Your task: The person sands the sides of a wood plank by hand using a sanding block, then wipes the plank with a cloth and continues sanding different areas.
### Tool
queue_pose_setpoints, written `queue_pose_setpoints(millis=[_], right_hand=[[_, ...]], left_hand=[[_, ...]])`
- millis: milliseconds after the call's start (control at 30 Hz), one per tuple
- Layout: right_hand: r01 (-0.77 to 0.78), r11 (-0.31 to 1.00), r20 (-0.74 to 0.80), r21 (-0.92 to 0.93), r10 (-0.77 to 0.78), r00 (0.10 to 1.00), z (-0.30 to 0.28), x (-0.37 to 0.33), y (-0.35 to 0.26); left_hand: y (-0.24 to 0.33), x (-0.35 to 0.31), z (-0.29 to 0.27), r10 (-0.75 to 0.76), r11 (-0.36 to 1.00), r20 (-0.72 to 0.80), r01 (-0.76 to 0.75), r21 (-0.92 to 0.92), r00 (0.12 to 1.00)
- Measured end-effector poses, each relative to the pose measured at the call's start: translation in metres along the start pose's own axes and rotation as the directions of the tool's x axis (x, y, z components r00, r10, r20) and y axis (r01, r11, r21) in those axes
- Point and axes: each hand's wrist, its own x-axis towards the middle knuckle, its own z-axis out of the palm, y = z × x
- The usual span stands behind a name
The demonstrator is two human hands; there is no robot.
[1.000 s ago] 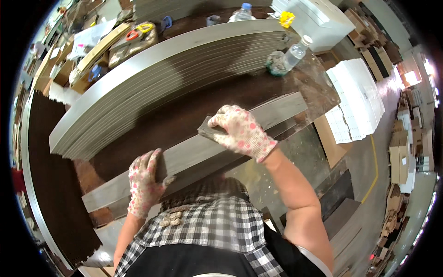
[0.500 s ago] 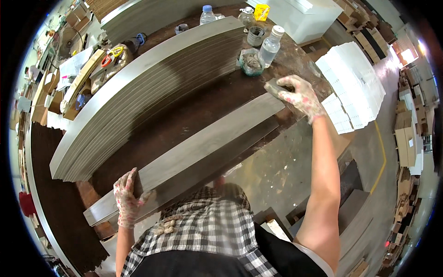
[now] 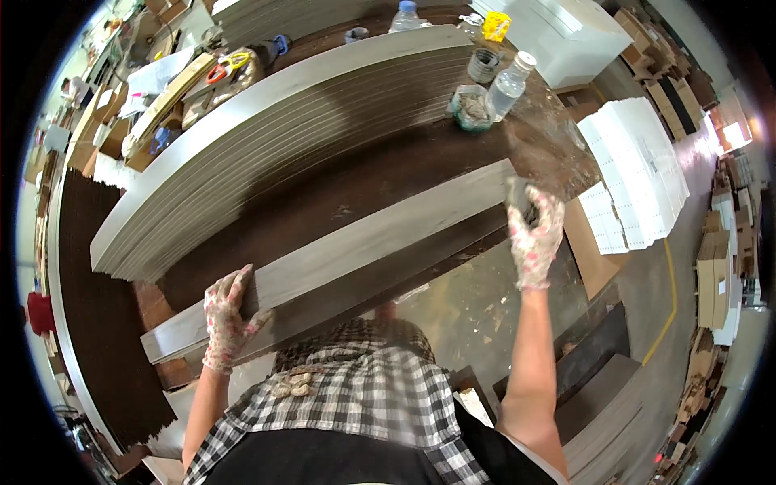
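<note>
A long grey board (image 3: 388,226) lies slantwise before me, its near side face in dark shade. My left hand (image 3: 226,319), in a white glove with pink spots, grips the board near its left end. The fingers reach over the top and the thumb spreads toward the near edge. My right hand (image 3: 537,238), gloved alike, is at the board's right end. It is closed round a small dark grey block (image 3: 518,198), which looks like a sanding block. The block is at the board's end; whether it touches is hard to tell.
Behind lies a stack of grey boards (image 3: 299,89). Right of it stand a clear bottle (image 3: 508,87), a jar of grey matter (image 3: 471,109) and a yellow box (image 3: 496,27). White sheets (image 3: 634,174) are piled at the right. Scissors (image 3: 217,74) lie back left.
My right hand has come down and nearer with the grey block, from above the board's right end to beside it. My left hand stays on the board. The whole view has shifted slightly.
</note>
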Motion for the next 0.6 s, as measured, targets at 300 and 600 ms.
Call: queue_pose_setpoints(millis=[300,600], right_hand=[[0.213,0.911,0.268,0.352,-0.316,0.910,0.044,-0.118,-0.201],[0.310,0.887,0.222,0.341,-0.397,0.891,0.084,-0.191,-0.310]], left_hand=[[-0.064,-0.037,-0.034,0.031,0.996,-0.197,-0.047,-0.073,0.980],[-0.275,-0.188,-0.047,-0.415,0.888,-0.324,0.301,-0.347,0.850]])
